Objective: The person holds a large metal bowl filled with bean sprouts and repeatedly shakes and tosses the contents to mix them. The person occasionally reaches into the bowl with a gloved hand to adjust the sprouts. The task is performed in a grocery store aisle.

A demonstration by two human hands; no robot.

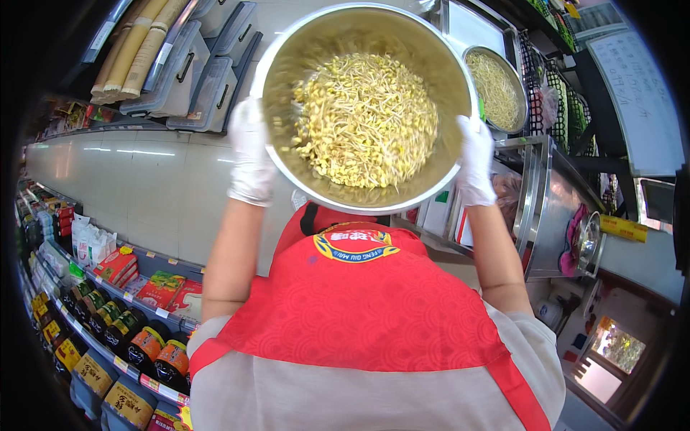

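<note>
A large round stainless steel bowl (pixel 452 102) is held up in front of my red apron (pixel 372 307). Inside it lies a heap of yellow soybean sprouts (pixel 372 121), with the bowl's inner wall showing all around. My left hand (pixel 249 153), in a white disposable glove, grips the left side of the rim. On the opposite side my right hand (pixel 477 161), gloved the same way, grips the rim too. The fingers are blurred and partly hidden by the bowl. Just beyond its right side sits a second metal bowl (pixel 496 89) of thinner, paler sprouts.
A steel-framed counter (pixel 539 204) runs along my right, with a whiteboard (pixel 636 99) bearing handwriting above. Store shelves (pixel 124 355) with dark bottles and red boxes stand at left. Clear storage bins (pixel 210 99) and long wrapped rolls (pixel 143 51) lie across the tiled aisle (pixel 156 188).
</note>
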